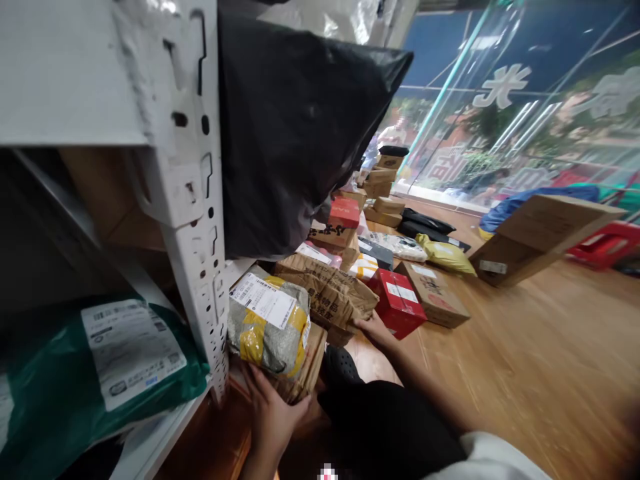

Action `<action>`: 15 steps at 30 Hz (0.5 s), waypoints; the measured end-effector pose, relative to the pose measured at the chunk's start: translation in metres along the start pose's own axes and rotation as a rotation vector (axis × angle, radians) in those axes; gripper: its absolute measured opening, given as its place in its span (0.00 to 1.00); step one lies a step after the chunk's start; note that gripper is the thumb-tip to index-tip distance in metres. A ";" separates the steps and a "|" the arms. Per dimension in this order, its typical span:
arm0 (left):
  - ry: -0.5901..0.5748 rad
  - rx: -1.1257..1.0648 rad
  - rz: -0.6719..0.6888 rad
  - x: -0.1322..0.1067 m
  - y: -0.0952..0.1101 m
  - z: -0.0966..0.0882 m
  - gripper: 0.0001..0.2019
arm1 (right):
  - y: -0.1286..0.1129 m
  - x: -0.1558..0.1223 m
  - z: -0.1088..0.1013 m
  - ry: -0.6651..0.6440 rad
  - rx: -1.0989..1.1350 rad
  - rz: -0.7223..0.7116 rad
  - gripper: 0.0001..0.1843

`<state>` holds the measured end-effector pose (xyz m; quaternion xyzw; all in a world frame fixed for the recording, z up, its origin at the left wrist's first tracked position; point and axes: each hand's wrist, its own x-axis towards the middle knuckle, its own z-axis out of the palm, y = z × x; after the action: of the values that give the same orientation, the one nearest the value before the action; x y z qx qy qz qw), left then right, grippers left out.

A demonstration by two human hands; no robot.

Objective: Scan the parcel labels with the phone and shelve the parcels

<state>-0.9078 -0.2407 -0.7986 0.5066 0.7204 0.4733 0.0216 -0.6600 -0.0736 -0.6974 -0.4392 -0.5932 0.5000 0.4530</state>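
Observation:
Low beside a white shelf post, my left hand (275, 403) grips the near end of a flat brown package (313, 363), thumb on its right side and fingers at its left. On top of that package lies a grey parcel (287, 337) wrapped with yellow tape, a white label facing up. My right hand (371, 328) holds the right end of a crumpled brown paper parcel (335, 293) printed with dark characters. This parcel lies just beyond the grey one, and its far left part is under a big black plastic bag (305, 133). The right fingertips are partly hidden.
The perforated white shelf post (193, 200) stands close on my left, with a green parcel (100, 373) on its lower shelf. A red box (397, 303), a brown carton (435, 297) and several parcels lie on the wooden floor. A larger carton (540, 233) leans at right.

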 end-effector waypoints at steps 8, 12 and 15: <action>0.022 -0.007 0.050 0.010 0.001 -0.011 0.70 | -0.004 0.020 0.035 0.182 0.044 -0.185 0.53; 0.040 -0.009 0.093 0.018 -0.001 -0.014 0.69 | 0.004 0.027 0.044 0.158 0.038 -0.179 0.54; 0.032 -0.053 0.055 0.020 -0.004 -0.016 0.68 | 0.007 0.026 0.047 0.129 -0.007 -0.122 0.39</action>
<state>-0.9283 -0.2365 -0.7831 0.5179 0.6935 0.5008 0.0103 -0.7105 -0.0566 -0.7060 -0.4350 -0.5903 0.4402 0.5182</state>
